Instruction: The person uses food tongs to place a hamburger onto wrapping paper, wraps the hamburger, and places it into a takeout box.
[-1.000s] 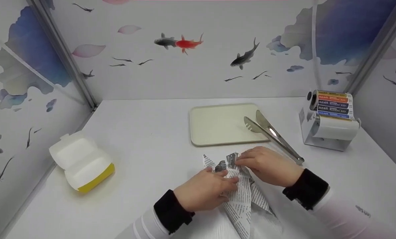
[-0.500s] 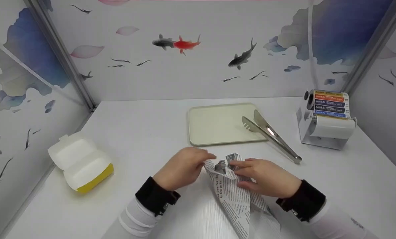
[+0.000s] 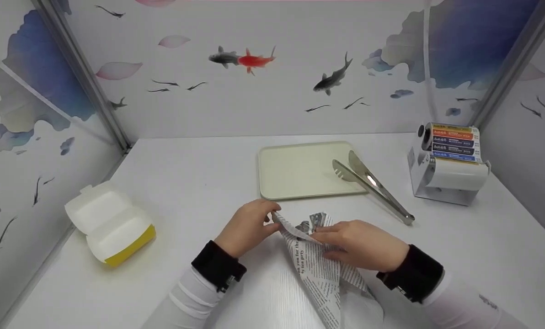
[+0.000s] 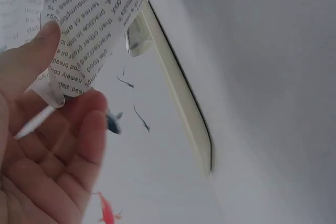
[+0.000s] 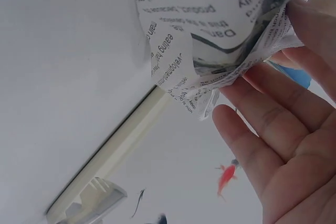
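A sheet of newsprint-patterned wrapping paper lies partly folded at the front of the table, its far edge raised and bunched. My left hand pinches the paper's left corner between thumb and fingers, as the left wrist view also shows beside the printed paper. My right hand holds the folded part near its far end, fingers over the top and thumb lower. In the right wrist view the fingers reach to the edge of the crumpled paper. Anything inside the folds is hidden.
A pale tray stands behind the paper, with metal tongs lying across its right front corner. An opened white and yellow clamshell box sits at left. A white dispenser with coloured labels stands back right.
My left hand came off the middle of the paper, moved left to its far left corner, and now pinches and lifts that edge. The right hand moved slightly down onto the fold.
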